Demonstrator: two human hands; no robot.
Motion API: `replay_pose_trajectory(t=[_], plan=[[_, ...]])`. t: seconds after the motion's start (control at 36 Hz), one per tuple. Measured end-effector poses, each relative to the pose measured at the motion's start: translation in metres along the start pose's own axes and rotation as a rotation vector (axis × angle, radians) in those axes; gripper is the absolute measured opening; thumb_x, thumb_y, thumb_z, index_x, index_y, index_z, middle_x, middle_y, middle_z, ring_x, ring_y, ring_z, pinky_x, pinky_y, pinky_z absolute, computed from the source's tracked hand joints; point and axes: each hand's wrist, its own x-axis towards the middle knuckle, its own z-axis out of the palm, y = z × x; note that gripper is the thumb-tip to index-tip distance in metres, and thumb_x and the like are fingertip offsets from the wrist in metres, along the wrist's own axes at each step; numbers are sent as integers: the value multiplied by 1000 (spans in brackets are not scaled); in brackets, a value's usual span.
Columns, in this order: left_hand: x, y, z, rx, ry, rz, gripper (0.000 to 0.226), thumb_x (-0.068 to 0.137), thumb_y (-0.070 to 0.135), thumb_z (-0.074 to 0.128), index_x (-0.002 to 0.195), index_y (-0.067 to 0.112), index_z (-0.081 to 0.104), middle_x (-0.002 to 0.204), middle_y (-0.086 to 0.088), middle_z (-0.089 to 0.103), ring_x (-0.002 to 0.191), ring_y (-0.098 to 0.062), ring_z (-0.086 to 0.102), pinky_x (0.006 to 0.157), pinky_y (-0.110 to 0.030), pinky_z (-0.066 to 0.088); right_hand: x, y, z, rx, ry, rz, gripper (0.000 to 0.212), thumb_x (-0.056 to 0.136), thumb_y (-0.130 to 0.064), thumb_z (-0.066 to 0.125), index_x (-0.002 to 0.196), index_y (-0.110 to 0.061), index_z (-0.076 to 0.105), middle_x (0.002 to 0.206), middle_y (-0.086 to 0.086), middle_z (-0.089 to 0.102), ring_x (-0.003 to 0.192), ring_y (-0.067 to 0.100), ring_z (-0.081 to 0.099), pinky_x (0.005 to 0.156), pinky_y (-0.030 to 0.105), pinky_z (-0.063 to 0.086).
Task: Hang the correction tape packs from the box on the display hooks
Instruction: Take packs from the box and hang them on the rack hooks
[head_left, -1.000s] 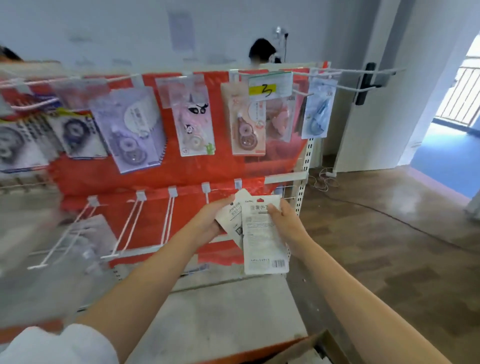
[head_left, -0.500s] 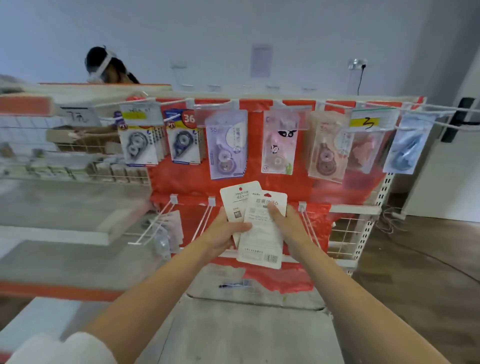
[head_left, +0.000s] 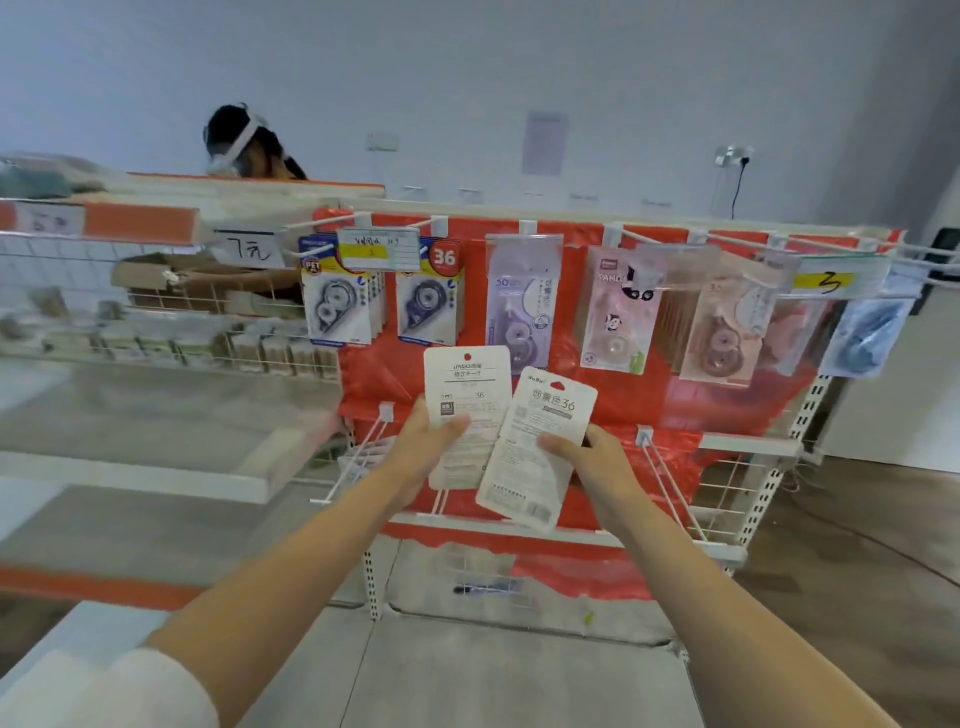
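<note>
Both arms reach up through the middle of the frame toward a red-backed display rack (head_left: 613, 395). The left hand (head_left: 423, 447) grips a white correction tape pack (head_left: 466, 400), thumb pressed across its printed back and the fingers curled out of sight behind it. The right hand (head_left: 592, 457) pinches a second white pack (head_left: 540, 452) the same way, tilted slightly to the right and overlapping the lower right corner of the first one. Both packs face backward, text and barcode showing, with a hang hole at the top of each.

They are held just in front of the lower row of white display hooks (head_left: 670, 488), which jut out bare on either side of the hands. Across the upper part of the frame a top row of hooks carries hung packs (head_left: 428, 296): two blue-and-white stacks at left of center, then a lilac one, a panda-printed one, pinkish ones and a blue one at far right, the last few too blurred to read. A yellow price tag (head_left: 823, 280) hangs at upper right.

At the left, wire baskets (head_left: 156, 332) hold small goods. Behind the shelving in the upper left, another person's head (head_left: 244, 145) shows.
</note>
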Motion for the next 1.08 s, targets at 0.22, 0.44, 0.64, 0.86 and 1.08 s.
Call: replay_pose_trajectory(t=[0.22,0.44,0.64,0.86,1.08], plan=[[-2,-2,-2,41,-59,-2,27,98,27,53,124,27,49,129,-1,60,119,-22,57,105,-49,43,-3,2,24,124,-80,9,25,94,-6,55,118,-11,57,116,2,68,104,19,66,88,35,53],[-8,5,20,24,-224,-113,44,103,44,21,95,36,63,91,18,70,75,1,68,67,-18,55,3,4,43,9,-55,67,28,96,-18,56,122,-7,58,115,7,69,103,24,67,92,43,53],[1,0,19,189,-202,-86,30,100,44,38,121,22,41,125,-3,55,116,-17,53,101,-37,42,5,-2,35,-429,220,9,32,94,-27,58,116,-7,45,110,2,61,104,25,61,84,37,49],[-4,-12,20,164,-513,-172,54,90,57,51,137,30,45,126,4,61,116,-15,57,102,-42,44,-4,-1,44,-487,10,-46,31,101,-41,36,112,-13,46,106,-1,57,104,18,55,95,35,41],[1,-10,4,-261,-371,-213,23,98,17,47,115,13,62,103,-6,72,94,-18,69,89,-34,53,-3,4,41,-542,-85,-183,28,99,-11,45,124,-19,53,125,-1,51,114,5,48,98,14,38]])
